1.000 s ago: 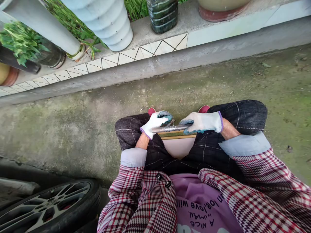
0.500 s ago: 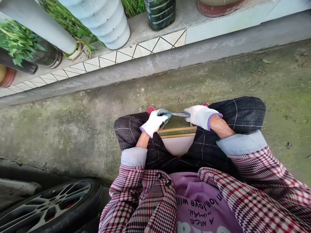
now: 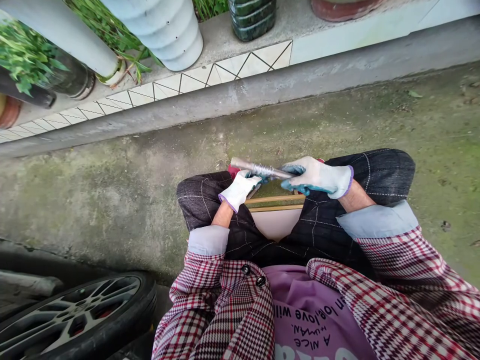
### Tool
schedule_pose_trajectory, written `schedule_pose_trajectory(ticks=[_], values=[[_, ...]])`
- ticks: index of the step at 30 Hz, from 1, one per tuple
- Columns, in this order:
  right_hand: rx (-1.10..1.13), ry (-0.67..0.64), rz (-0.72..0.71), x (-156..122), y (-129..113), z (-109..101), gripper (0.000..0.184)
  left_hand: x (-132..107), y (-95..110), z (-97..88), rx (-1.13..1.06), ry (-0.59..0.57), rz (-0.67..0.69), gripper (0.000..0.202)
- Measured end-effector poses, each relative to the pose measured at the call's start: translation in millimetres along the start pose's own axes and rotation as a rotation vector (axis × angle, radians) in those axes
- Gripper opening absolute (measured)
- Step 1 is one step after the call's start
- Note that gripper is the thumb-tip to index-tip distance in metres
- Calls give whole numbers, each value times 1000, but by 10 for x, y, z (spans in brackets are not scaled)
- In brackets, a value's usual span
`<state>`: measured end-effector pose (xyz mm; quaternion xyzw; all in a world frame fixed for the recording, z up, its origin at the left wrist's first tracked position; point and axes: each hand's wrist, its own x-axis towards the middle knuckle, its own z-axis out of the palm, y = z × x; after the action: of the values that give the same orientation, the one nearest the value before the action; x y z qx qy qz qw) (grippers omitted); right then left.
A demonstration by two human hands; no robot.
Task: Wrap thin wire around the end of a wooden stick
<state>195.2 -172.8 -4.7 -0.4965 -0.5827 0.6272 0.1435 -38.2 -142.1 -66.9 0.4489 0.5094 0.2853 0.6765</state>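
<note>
Between my gloved hands is a grey metal tube (image 3: 243,163) with thin silvery wire (image 3: 261,169) wound round its middle. My left hand (image 3: 242,188), in a white glove with blue-green fingertips, is closed on the tube at the wire from below. A thin dark piece shows under its fingers, too small to name. My right hand (image 3: 311,176), gloved the same way, has its fingers wrapped round the tube's right end. The tube's left end sticks out past my left hand, tilted slightly upward in the picture. Both hands are above the gap between my knees.
A wooden-edged seat or frame (image 3: 277,200) is between my legs. Ahead runs a tiled ledge (image 3: 225,74) with a ribbed white container (image 3: 176,37), a dark green plastic bottle (image 3: 253,22) and potted plants. A car wheel (image 3: 82,312) is at lower left.
The tube has come up and turned, so its left end now shows beyond my left hand. My right hand has rolled, showing its blue-green fingers, and shifted slightly right.
</note>
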Motion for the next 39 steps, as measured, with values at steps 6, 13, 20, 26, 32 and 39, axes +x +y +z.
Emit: schedule_pose_trajectory(ticks=[6, 13, 20, 26, 32, 39], values=[[-296, -267, -151, 17, 64, -23, 24, 4, 14, -100, 183, -82, 35, 20], [-487, -261, -81, 51, 123, -2, 17, -33, 59, -110, 237, -93, 86, 18], [-823, -36, 180, 186, 160, 49, 13, -6, 19, -62, 226, -33, 94, 16], [-825, 139, 274, 210, 106, -24, 21, -59, 62, -2, 186, 21, 88, 18], [-595, 301, 121, 217, 117, -50, 22, -62, 109, 54, 75, 47, 20, 14], [-92, 261, 74, 78, -16, 10, 22, -22, 14, 52, -1, -19, 26, 15]])
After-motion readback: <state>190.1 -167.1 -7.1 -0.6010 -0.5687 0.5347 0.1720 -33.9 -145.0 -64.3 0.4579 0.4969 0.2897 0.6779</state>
